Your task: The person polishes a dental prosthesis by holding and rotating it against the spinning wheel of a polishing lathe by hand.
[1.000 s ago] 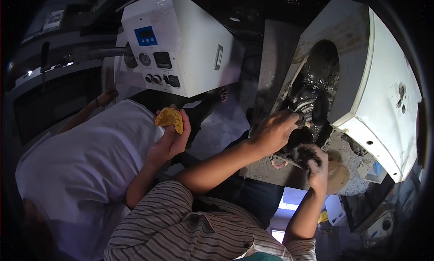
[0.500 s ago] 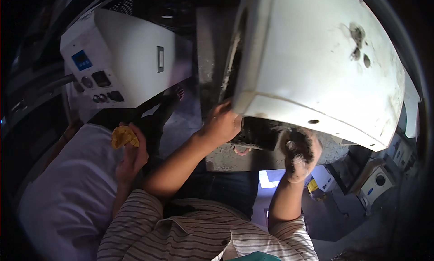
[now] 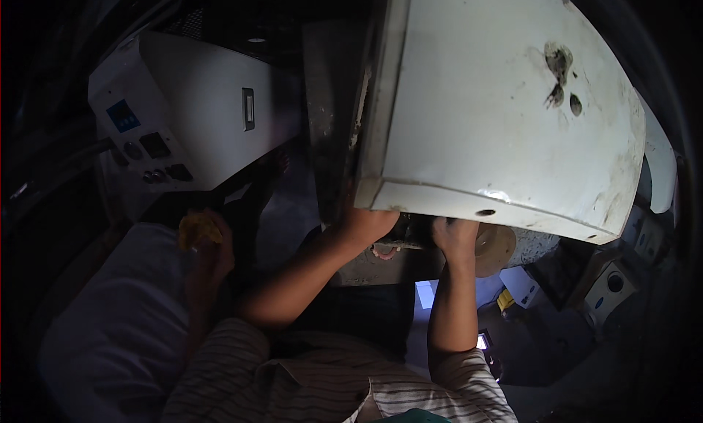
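Observation:
A large white machine cover (image 3: 498, 108), smudged with black grime and marked by dark holes, leans over the work spot. My left hand (image 3: 372, 222) reaches in at the cover's lower left corner, its fingers hidden behind the edge. Beneath the lower edge is my right hand (image 3: 455, 236), knuckles up, with the fingertips out of sight inside. Right beside that hand a round tan disc-shaped part (image 3: 498, 249) shows. Between my hands lies a dark opening, and below it a pinkish curved piece (image 3: 385, 252) sits on the grimy base. What either hand touches inside is hidden.
At left a white box-shaped machine (image 3: 209, 93) carries a small blue panel and knobs. In front of it a person in a light shirt (image 3: 110, 298) holds a crumpled yellow thing (image 3: 199, 231). A white device with a round dark opening (image 3: 611, 287) stands at lower right.
My right hand has moved left and in under the cover, uncovering the round part. My left hand has shifted slightly right and down relative to the view. The light has dimmed.

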A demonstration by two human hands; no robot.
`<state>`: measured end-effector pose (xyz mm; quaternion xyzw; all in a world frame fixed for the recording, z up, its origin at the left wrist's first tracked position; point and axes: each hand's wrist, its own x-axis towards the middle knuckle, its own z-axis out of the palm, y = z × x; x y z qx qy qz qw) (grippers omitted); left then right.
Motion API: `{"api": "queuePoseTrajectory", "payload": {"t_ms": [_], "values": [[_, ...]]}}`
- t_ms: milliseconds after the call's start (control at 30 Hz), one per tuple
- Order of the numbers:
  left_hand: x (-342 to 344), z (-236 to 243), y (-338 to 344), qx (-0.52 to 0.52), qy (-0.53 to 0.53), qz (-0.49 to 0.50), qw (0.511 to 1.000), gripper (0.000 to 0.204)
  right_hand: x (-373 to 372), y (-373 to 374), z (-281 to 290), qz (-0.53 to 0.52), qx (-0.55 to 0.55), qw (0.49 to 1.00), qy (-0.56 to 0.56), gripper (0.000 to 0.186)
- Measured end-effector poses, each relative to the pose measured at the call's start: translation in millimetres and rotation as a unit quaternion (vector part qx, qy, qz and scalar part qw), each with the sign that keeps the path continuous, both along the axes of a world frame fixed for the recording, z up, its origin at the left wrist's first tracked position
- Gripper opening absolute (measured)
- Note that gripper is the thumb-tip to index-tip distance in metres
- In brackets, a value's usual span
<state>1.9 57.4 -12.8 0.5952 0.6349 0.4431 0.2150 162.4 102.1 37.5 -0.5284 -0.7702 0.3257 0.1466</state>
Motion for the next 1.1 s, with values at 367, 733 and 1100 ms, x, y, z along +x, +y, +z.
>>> {"api": "queuePoseTrajectory", "payload": {"t_ms": [367, 733, 1100], "values": [[4, 6, -10, -0.05, -0.004, 0.07, 0.996, 0.029, -10, 7, 9, 0.004, -0.068, 0.998, -0.012, 0.029], [-23, 22, -17, -0.005, -0.005, 0.067, 0.998, 0.024, -29, -10, 13, 0.016, -0.062, 0.996, -0.067, 0.031], [-27, 9, -30, -0.038, 0.05, 0.008, 0.998, 0.028, -24, -22, 18, 0.059, -0.307, 0.949, -0.047, 0.044]]}}
